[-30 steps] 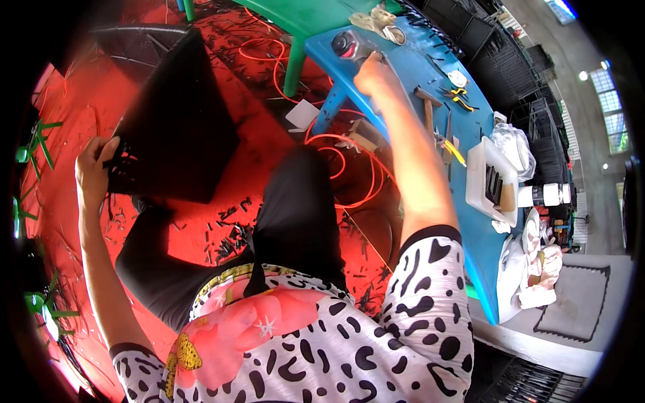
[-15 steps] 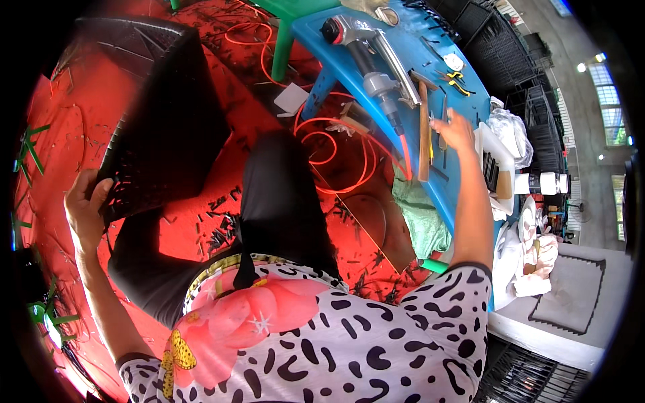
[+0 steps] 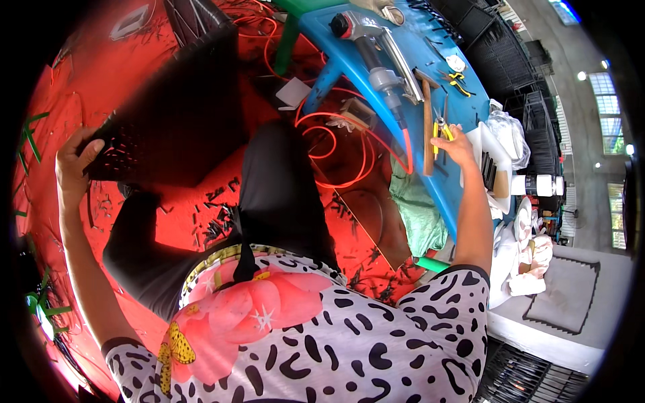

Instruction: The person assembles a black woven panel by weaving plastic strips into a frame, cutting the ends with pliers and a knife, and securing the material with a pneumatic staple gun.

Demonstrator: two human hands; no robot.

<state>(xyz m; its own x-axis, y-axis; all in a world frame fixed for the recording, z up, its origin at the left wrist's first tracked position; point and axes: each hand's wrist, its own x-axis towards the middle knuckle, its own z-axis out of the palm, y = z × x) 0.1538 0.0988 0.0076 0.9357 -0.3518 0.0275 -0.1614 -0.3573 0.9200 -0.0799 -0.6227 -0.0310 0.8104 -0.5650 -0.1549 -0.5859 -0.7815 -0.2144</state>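
Observation:
My left hand point(image 3: 74, 164) grips the near corner of a black perforated crate point(image 3: 178, 117) that stands on the red floor. My right hand point(image 3: 459, 144) rests on the blue table point(image 3: 437, 195), its fingers on a pair of yellow-handled pliers point(image 3: 441, 127). Beside that hand lies a hammer with a wooden handle point(image 3: 427, 131). A grey air tool point(image 3: 369, 54) with an orange hose point(image 3: 336, 144) lies further along the table.
Small black scraps litter the red floor point(image 3: 154, 221) around my black-trousered legs. A second yellow-handled tool point(image 3: 457, 80) and white plastic bags point(image 3: 504, 134) sit past my right hand. A green cloth point(image 3: 416, 215) hangs under the table. Black crates are stacked behind it.
My right hand has drawn back along the blue table from the air tool's end to the pliers. My left hand keeps hold of the crate, and my view has shifted.

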